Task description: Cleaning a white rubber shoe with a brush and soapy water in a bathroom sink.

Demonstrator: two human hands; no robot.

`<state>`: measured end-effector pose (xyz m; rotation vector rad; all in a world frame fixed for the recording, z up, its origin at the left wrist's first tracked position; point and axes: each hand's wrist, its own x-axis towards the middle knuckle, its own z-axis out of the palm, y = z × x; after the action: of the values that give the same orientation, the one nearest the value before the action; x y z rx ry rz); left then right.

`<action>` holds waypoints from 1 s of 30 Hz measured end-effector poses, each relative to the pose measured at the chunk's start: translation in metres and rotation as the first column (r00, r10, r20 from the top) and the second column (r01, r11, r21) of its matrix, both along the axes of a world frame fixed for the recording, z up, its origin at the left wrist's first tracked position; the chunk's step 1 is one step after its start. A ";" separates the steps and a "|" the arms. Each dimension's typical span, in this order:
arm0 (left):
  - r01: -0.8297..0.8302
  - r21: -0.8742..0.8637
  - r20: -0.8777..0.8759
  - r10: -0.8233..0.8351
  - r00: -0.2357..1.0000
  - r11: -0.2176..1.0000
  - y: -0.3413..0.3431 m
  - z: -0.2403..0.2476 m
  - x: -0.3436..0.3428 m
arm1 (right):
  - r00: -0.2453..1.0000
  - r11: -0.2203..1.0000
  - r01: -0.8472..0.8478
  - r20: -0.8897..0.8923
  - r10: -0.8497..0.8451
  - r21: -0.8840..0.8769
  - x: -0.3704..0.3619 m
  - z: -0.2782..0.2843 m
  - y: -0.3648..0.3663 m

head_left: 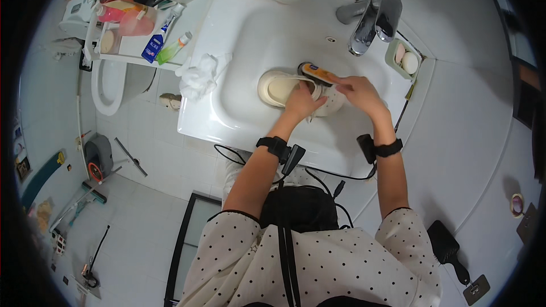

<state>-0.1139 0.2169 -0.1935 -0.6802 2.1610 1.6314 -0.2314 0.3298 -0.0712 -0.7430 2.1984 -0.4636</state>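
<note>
**Shoe and brush in the basin**

Both hands are down in the white sink (239,40), and there is the cream shoe (280,88), lying on its side in the bowl with its opening facing up. The left hand (303,102) presses on the right part of the shoe, fingers curled over it and gripping it in place. The right hand (359,93) comes in from the right, fingers closed around an orange-handled brush (316,72), whose dark head sits at the far edge of the shoe, touching it. A black band wraps each wrist, cables trailing near.

At the far right of the basin stands the chrome tap (371,18), and just right of it a green soap dish (404,58) with pale soap. A crumpled white cloth (199,75) rests on the sink's left rim. Further left, a shelf (136,45) carries bottles and tubes, with a toilet (108,82) beneath it. A black hairbrush (447,248) lies on the counter, near right.
</note>
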 end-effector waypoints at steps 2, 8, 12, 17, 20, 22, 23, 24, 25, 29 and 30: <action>-0.016 0.025 -0.035 0.016 0.999 1.000 -0.002 0.004 -0.001 | 0.980 0.984 0.173 -0.110 -0.167 0.051 0.002 0.015 0.003; -0.150 0.640 0.050 0.154 0.987 0.754 -0.031 0.020 -0.009 | 0.941 0.991 -0.056 -0.338 0.012 -0.119 0.022 -0.020 0.001; -0.472 0.877 0.480 0.220 0.849 -0.089 -0.057 0.015 0.001 | 0.959 0.998 -0.037 -0.280 0.052 0.058 0.051 0.008 -0.007; -0.517 0.829 0.384 0.456 0.803 0.214 -0.030 -0.010 -0.002 | 0.893 0.998 -0.061 -0.445 0.060 0.012 0.044 -0.015 -0.023; -0.449 0.820 0.273 0.447 0.852 0.356 -0.030 -0.006 -0.007 | 0.925 0.999 -0.010 -0.380 0.027 0.047 0.028 -0.022 -0.033; -0.573 0.782 0.464 0.386 0.798 0.245 -0.039 -0.002 0.000 | 0.956 0.998 0.009 -0.292 0.012 0.069 0.034 -0.008 -0.020; -0.572 0.783 0.462 0.388 0.798 0.243 -0.040 -0.001 0.004 | 0.977 0.995 0.029 -0.211 -0.008 0.095 0.037 0.000 -0.015; -0.581 0.784 0.467 0.409 0.784 0.219 -0.041 0.000 0.008 | 0.977 0.995 0.027 -0.213 -0.006 0.095 0.040 0.002 -0.014; -0.591 0.783 0.473 0.431 0.769 0.194 -0.042 0.000 0.011 | 0.978 0.994 0.050 -0.205 -0.030 0.094 0.043 0.003 -0.013; -0.567 0.802 0.455 0.422 0.784 0.188 -0.038 -0.005 0.007 | 0.965 0.996 -0.018 -0.261 0.039 0.084 0.041 -0.012 -0.052; -0.557 0.820 0.435 0.491 0.755 0.131 -0.035 -0.019 0.007 | 0.964 0.997 -0.014 -0.265 0.035 0.080 0.044 -0.021 -0.071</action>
<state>-0.1066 0.1821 -0.2123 -1.0896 0.4827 2.7176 -0.1877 0.2593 -0.0924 -0.8300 2.4383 -0.2762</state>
